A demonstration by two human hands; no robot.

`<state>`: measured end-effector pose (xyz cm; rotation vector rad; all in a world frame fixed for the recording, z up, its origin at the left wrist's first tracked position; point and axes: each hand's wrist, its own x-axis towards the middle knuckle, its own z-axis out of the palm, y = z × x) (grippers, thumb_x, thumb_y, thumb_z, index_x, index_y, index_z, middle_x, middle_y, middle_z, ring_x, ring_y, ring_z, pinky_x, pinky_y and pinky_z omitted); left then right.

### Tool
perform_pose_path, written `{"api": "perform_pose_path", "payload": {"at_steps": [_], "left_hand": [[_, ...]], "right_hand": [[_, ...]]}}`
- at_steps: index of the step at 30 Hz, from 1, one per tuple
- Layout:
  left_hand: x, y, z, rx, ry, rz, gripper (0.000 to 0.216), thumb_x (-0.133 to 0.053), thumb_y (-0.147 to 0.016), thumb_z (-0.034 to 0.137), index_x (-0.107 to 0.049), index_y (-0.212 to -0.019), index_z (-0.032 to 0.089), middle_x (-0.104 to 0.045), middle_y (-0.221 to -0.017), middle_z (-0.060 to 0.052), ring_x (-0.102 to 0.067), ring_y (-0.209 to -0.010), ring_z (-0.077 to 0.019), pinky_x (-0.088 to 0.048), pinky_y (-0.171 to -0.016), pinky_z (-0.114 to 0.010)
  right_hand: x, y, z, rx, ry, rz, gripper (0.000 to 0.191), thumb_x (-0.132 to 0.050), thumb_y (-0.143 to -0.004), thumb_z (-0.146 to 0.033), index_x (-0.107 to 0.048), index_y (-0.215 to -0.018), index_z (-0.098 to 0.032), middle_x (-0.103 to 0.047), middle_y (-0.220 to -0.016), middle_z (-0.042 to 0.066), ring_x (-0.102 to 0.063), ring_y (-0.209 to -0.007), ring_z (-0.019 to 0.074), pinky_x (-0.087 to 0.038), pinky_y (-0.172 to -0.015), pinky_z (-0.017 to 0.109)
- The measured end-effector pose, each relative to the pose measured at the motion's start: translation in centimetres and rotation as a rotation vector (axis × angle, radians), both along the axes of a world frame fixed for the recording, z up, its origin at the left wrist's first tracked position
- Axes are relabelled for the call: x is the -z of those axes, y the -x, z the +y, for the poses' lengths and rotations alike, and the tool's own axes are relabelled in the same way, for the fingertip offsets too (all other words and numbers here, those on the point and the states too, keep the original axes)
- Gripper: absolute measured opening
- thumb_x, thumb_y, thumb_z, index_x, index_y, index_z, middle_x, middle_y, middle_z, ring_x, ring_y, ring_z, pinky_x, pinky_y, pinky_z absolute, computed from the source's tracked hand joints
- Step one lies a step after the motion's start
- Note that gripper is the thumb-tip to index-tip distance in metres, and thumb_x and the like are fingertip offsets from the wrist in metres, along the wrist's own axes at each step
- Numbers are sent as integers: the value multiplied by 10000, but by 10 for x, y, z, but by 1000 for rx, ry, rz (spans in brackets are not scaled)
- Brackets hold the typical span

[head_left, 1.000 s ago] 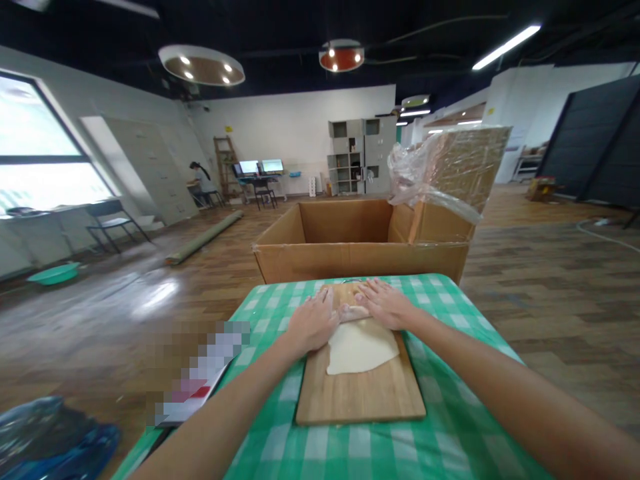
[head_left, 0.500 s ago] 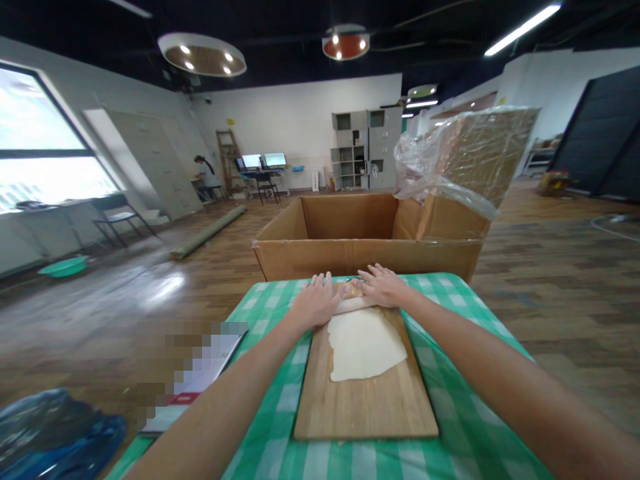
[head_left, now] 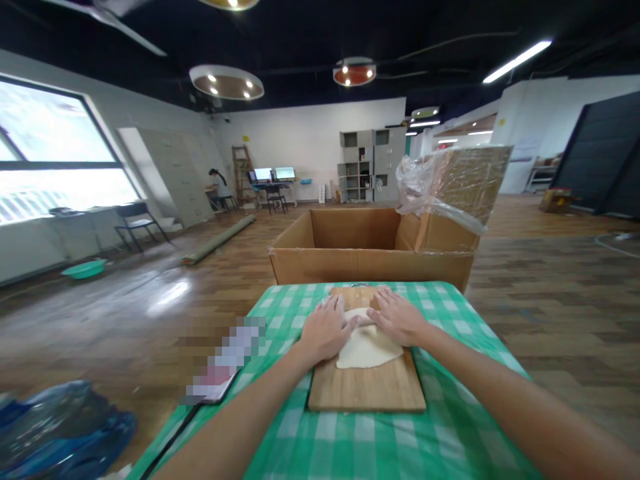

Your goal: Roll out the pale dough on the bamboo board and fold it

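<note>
A thin, pale sheet of dough (head_left: 369,350) lies on a wooden cutting board (head_left: 366,395). Across it, a short stretch of a light rolling pin (head_left: 366,321) shows between my hands; its ends are covered by them. My left hand (head_left: 324,330) rests flat over the pin's left part, fingers stretched forward and thumb pointing inward. On the right part lies my right hand (head_left: 400,319), its fingers also extended. Both thumbs come close to each other over the pin. Some dough shows beyond the pin as well.
A green checked tablecloth (head_left: 350,447) covers the table. At its left lies a flat, partly blurred object (head_left: 225,363) with a black cable. An open cardboard box (head_left: 350,267) stands behind the table. Blue plastic (head_left: 75,433) sits at lower left. A person (head_left: 219,190) sits far back.
My hands and the rolling pin have come nearer to me, from the dough's far edge onto the sheet. The camera view has tilted up and shifted slightly.
</note>
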<state>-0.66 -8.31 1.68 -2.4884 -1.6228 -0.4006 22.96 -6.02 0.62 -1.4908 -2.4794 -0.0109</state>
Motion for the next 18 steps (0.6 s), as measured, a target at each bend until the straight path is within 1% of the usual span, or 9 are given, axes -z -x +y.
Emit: {"api": "perform_pose_path", "payload": {"at_steps": [3, 7, 10, 11, 13, 15, 18], "left_hand": [[-2, 2, -28, 69, 16, -4, 746, -288, -1015, 659, -483, -1476, 106, -507, -1530, -201, -462, -1428, -345, -327, -1187, -500], [-3, 8, -66, 124, 20, -6, 809, -332, -990, 697, -388, -1552, 117, -389, -1623, -174, -334, -1512, -336, -236, -1240, -522], [-2, 14, -82, 149, 46, -15, 836, -386, -973, 694, -309, -1596, 143, -332, -1655, -155, -274, -1540, -331, -204, -1254, -527], [-2, 15, -84, 159, 53, -20, 828, -395, -973, 687, -293, -1604, 161, -331, -1658, -145, -275, -1541, -325, -205, -1254, -524], [-3, 17, -80, 170, 61, -30, 807, -390, -978, 678, -289, -1608, 182, -352, -1650, -135, -301, -1531, -313, -216, -1251, -516], [-4, 15, -68, 165, 62, -33, 797, -366, -983, 687, -329, -1591, 173, -382, -1633, -142, -335, -1516, -313, -233, -1244, -510], [-6, 10, -43, 146, 62, -25, 772, -326, -997, 686, -427, -1537, 144, -436, -1599, -157, -386, -1489, -320, -268, -1225, -498]], "right_hand": [[0, -5, -39, -31, 6, 10, 877, -177, -1028, -683, -424, -1538, -14, -384, -1600, 242, -340, -1506, 334, -259, -1239, 502], [6, -10, -93, -51, -43, 32, 865, -258, -1017, -696, -310, -1606, -64, -282, -1656, 201, -234, -1548, 333, -209, -1258, 534], [10, -14, -115, -87, -43, 38, 863, -284, -1020, -683, -192, -1644, -94, -192, -1688, 169, -159, -1568, 318, -194, -1267, 528], [10, -15, -116, -95, -34, 39, 859, -286, -1022, -680, -168, -1650, -105, -176, -1693, 160, -147, -1570, 314, -195, -1267, 527], [8, -16, -108, -96, -4, 41, 844, -273, -1027, -675, -157, -1653, -121, -177, -1694, 150, -143, -1571, 310, -198, -1265, 529], [4, -17, -90, -77, 41, 47, 816, -229, -1037, -667, -187, -1649, -130, -208, -1687, 148, -164, -1568, 308, -202, -1259, 538], [-3, -15, -51, -61, 134, 61, 777, -131, -1056, -631, -281, -1627, -126, -282, -1664, 151, -228, -1553, 298, -227, -1252, 522]]}}
